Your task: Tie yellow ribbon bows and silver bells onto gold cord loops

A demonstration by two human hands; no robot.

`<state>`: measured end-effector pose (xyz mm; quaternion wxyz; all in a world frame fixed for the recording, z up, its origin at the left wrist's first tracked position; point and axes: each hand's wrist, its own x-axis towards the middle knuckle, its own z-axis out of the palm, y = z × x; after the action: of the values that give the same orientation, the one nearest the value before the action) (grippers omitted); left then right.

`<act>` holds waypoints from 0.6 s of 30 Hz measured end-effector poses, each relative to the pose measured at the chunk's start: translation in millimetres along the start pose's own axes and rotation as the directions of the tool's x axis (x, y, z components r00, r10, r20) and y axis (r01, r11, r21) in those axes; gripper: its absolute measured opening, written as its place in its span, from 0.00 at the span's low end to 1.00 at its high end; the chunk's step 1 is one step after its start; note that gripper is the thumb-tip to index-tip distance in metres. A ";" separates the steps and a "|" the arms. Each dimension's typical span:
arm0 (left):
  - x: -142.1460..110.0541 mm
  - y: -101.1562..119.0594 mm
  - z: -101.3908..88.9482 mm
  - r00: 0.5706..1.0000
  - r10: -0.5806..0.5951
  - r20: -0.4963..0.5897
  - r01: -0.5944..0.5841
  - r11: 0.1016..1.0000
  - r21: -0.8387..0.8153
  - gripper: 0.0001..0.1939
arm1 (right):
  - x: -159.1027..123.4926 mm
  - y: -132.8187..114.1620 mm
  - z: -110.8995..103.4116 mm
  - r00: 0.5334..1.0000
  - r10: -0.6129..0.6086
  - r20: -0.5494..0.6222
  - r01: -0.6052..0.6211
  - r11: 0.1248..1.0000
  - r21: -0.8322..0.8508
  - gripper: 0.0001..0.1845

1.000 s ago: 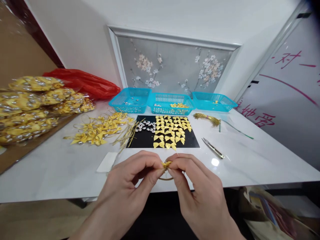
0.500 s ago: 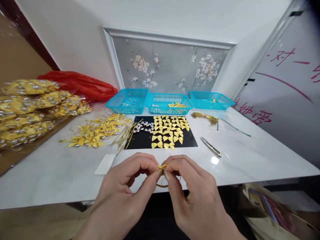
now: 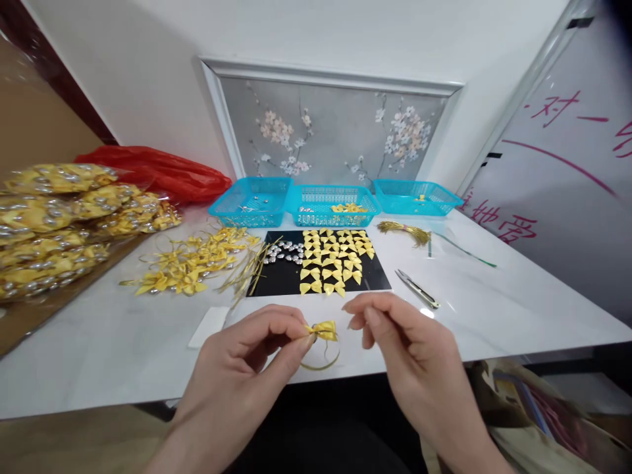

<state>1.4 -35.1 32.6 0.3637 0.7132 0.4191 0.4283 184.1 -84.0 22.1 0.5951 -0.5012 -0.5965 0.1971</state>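
Note:
My left hand pinches a small yellow ribbon bow between thumb and forefinger, just past the table's near edge. A thin gold cord hangs from the bow in a loop. To its right, my right hand is off the bow, fingers half curled and apart, with nothing visible in them. Beyond the hands lies a black mat with rows of yellow bows and a cluster of silver beads. Loose gold cords lie across the mat's left edge.
Thread snips and a gold cord bundle lie right. Blue baskets line the back. At left are finished yellow bow pieces, bagged ones, a red plastic bag and a white pad.
My right hand has let go of the bow and moved right, away from it. The left hand still pinches the bow, now more exposed. The view has shifted slightly.

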 end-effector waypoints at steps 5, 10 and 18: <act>3.5 -5.4 -2.7 0.998 0.044 0.041 -0.049 0.991 0.124 0.07 | 15.8 -9.8 -15.4 0.996 0.045 -0.071 -0.023 0.957 0.290 0.11; 4.3 -14.9 -10.1 0.977 0.114 0.178 -0.151 0.967 0.207 0.08 | 45.5 -15.8 -16.8 0.991 -0.014 -0.137 0.079 0.875 0.477 0.12; 9.7 -28.1 -1.9 0.984 0.002 0.175 -0.021 0.994 0.107 0.07 | 86.2 -62.9 16.2 0.981 -0.194 -0.015 0.180 0.878 0.443 0.15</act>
<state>-5.7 -15.1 11.6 0.3575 0.7692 0.4038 0.3428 164.7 -32.8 115.1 0.7005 -0.2897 -0.5906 0.2766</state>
